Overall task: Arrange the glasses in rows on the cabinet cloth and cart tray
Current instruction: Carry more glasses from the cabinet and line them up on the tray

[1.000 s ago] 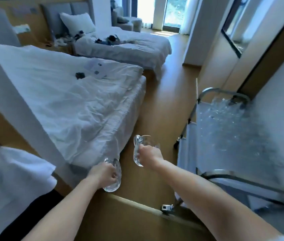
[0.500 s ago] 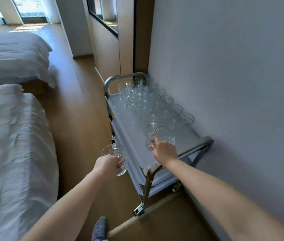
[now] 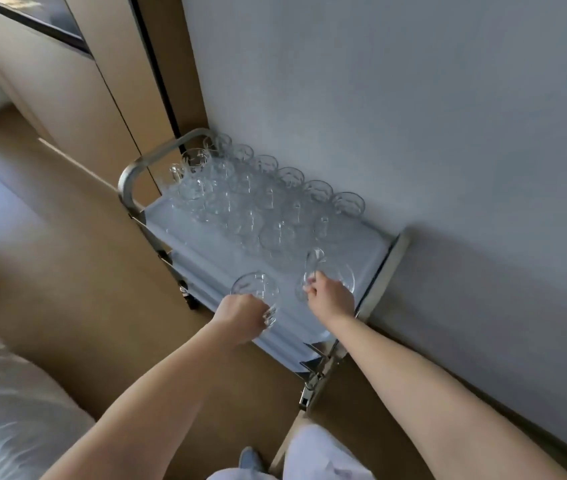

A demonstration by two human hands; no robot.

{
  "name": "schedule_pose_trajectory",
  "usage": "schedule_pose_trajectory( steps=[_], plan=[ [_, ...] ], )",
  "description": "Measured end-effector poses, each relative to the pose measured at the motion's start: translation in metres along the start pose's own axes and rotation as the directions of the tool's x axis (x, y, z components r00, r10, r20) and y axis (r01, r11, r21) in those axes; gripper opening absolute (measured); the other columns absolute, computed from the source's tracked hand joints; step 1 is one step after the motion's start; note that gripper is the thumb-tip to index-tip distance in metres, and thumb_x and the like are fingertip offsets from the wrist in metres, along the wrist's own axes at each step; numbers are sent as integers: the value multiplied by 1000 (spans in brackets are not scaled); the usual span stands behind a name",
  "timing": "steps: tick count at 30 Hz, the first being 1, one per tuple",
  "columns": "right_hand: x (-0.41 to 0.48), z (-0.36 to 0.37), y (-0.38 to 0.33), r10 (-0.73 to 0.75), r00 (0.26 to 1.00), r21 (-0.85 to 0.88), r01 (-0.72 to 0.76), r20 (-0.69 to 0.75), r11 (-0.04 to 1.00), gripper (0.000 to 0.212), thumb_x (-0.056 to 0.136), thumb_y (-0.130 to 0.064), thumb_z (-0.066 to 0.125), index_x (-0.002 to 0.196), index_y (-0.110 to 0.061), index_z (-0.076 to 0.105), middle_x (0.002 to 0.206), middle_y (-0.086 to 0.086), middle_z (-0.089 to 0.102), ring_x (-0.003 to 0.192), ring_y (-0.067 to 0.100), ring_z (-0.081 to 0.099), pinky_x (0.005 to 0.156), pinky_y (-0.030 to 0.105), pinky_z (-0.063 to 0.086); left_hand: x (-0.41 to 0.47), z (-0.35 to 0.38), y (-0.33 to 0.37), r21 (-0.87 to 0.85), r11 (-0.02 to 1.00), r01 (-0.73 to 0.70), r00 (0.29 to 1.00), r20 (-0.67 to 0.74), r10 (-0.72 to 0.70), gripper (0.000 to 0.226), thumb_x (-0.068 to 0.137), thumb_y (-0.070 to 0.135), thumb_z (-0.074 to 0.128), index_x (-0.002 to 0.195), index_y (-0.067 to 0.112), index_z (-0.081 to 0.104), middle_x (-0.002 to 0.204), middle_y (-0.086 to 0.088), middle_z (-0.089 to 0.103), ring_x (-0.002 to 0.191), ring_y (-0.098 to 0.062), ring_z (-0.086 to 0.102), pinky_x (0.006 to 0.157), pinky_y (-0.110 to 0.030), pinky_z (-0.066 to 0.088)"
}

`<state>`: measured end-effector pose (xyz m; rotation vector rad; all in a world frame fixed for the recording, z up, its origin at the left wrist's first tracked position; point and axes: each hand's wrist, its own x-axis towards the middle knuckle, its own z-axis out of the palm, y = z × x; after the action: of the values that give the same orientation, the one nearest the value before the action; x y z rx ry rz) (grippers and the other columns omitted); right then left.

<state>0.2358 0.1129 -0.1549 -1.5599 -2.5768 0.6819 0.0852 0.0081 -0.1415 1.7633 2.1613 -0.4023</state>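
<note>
A person stands next to a cart [image 3: 314,382] that is pushed up against a wall [image 3: 413,105]. The top of the cart is a pale tray [image 3: 206,244]. A metal rail [image 3: 153,162] bends over the far end of the cart, and one more rail [image 3: 383,271] is at the near end.

Lots of glasses [image 3: 258,199] stand on the far half of the tray. They are set in rows that run along the wall. They are packed close, and some look like they touch. The row next to the wall is easy to see. The other rows blur together, so nobody could count them.

The left hand [image 3: 240,315] is curled round the left glass [image 3: 253,286] and grips it from the near side. This glass is over the near left part of the tray, close to the edge, with its open top facing up.

The right hand [image 3: 331,301] is curled round the right glass [image 3: 335,273] and grips it too. This glass is over the near right part of the tray, just this side of the rows.

The two held glasses are side by side but apart. It is hard to tell if they sit on the tray or hang just above it.

The floor [image 3: 67,244] is brown wood. A corner of a white bed [image 3: 5,414] shows at the bottom left. A shoe [image 3: 249,459] pokes out at the bottom, between the two arms.
</note>
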Motion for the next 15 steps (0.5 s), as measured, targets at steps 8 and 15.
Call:
schedule_pose_trajectory(
  steps=[8,15],
  plan=[
    [28,18,21,2,996,-211,16,84,977,26,99,-30,44,115,-11,53,104,11,67,96,30,64,76,34,49,41,12,-12,97,977,-191,980,78,184,19,91,20,48,105,22,61,105,-1,66,99,-23,63,72,-29,43],
    [65,30,10,-15,994,-228,39,105,973,27,101,-28,40,116,-8,51,98,13,68,90,31,65,68,32,47,72,12,-28,119,952,-283,954,133,267,25,96,33,46,113,23,61,109,-3,65,99,-25,62,71,-29,43]
  ],
)
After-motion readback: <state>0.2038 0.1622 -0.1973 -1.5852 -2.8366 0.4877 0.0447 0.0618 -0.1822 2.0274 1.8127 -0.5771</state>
